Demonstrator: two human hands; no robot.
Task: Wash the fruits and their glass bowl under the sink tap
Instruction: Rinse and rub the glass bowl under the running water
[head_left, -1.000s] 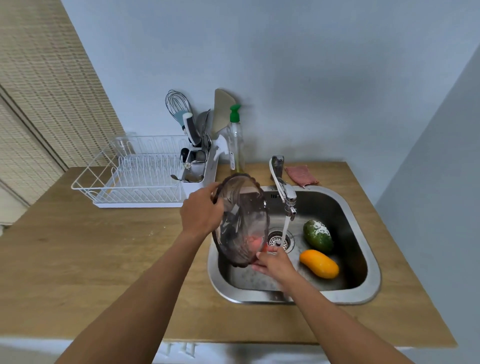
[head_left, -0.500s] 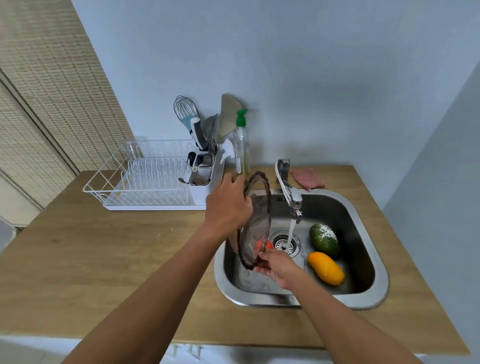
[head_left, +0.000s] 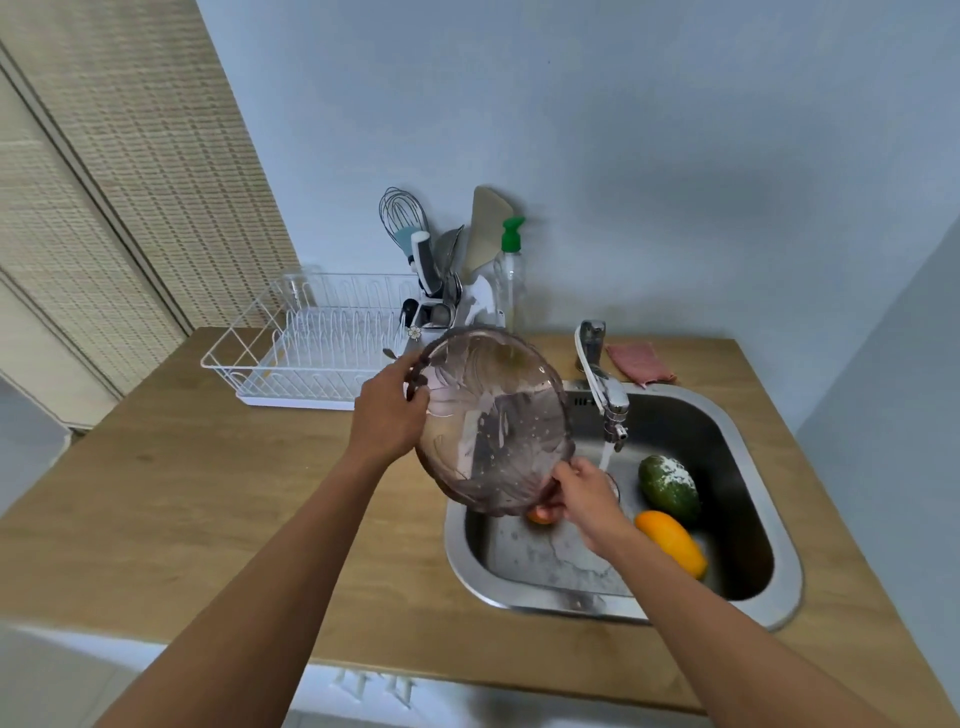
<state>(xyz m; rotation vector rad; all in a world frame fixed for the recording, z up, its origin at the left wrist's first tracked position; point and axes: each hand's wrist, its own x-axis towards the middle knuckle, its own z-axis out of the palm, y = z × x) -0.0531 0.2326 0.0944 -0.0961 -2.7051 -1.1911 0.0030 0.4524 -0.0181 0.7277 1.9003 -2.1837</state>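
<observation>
Change: half a second ago the glass bowl stood nearly edge-on to the camera. Now its broad round face is turned toward the camera, and it sits higher in view, its upper rim overlapping the foot of the utensil holder.
Grip change: none seen; both hands hold the same rim areas as before.
Left hand: fingers curled round the bowl's upper-left rim, gripping it.
Right hand: pinches the lower-right rim, fingertips hidden behind the glass.
Bowl position: held in the air over the left part of the sink, just left of the tap.
Bowl look: smoky purplish glass, scalloped edge, moulded leaf-like relief, water drops across the lower half. Whether inside or underside faces the camera, cannot tell.
Bowl orientation: tipped steeply onto its rim. Seen as an oval, its long axis runs from upper left down to lower right, close to vertical.
Water: running, falling just right of the bowl's edge, ending by the right hand.
Fruits: green fruit with a white patch, and a yellow-orange fruit just in front of it, both lying on the sink floor at right. A reddish fruit peeks out under the bowl's bottom edge.
Surroundings: white dish rack on the wooden counter, green-capped bottle, pink cloth behind the tap.
</observation>
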